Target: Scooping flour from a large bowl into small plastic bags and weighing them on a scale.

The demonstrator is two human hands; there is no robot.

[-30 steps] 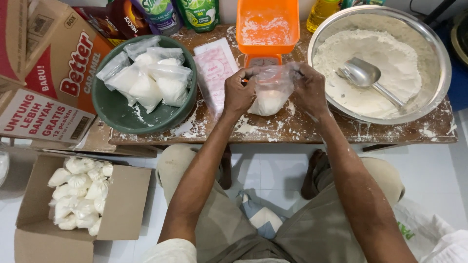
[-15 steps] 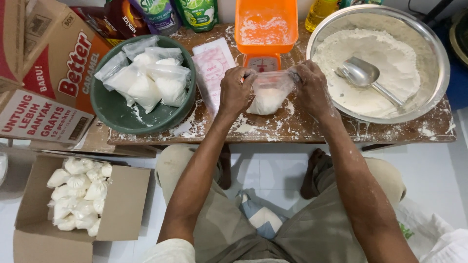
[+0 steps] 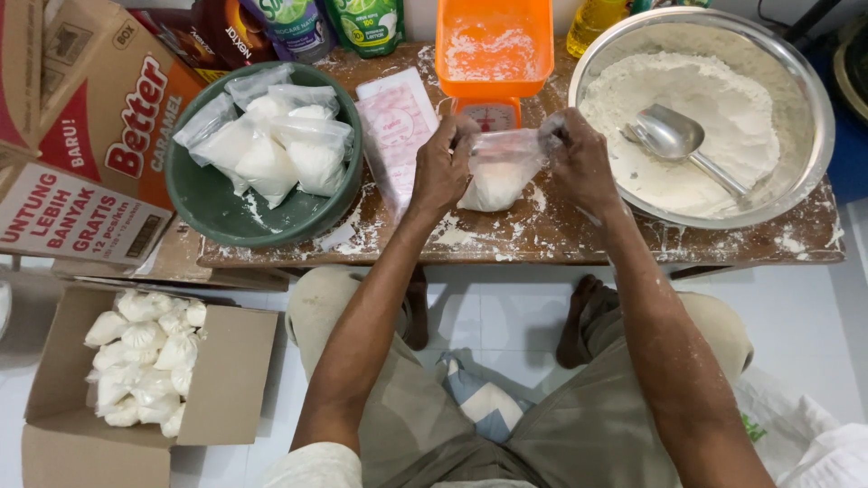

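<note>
At desk front, just before the scale: bag (image 3: 499,176), clear plastic, its lower part full of white powder and resting on the desk (image 3: 542,239).
Bag mouth: raised and drawn flat between the two hands; the upper part is empty film.
Left hand (image 3: 443,167): grip clamped on the bag's left top edge, fingers curled over the film.
Right hand (image 3: 580,163): grip clamped on the bag's right top edge, thumb side toward the bowl.
Change over the last second: slight. Bag and both hands keep the same spot on the desk; the film between the hands now looks pulled tighter.
Judgement: the work is at the bag's mouth; nothing is being scooped or weighed at this moment.
Scale (image 3: 493,45): orange, touching or just behind the bag, pan dusted white and carrying no bag.
Bowl (image 3: 818,136): steel, right of the right hand, holding flour (image 3: 723,90) with a metal scoop (image 3: 674,136) lying in it, untouched.
Pink sheet (image 3: 398,126): flat on the desk, just left of the left hand.
Basin (image 3: 208,217): green, at desk left, holding several filled clear bags (image 3: 280,145), mouths loose.
Box (image 3: 226,361): cardboard, open, on the floor below left, with small tied white bags (image 3: 145,357) inside.
Desk surface: wood, powder spilled around the bag.
</note>
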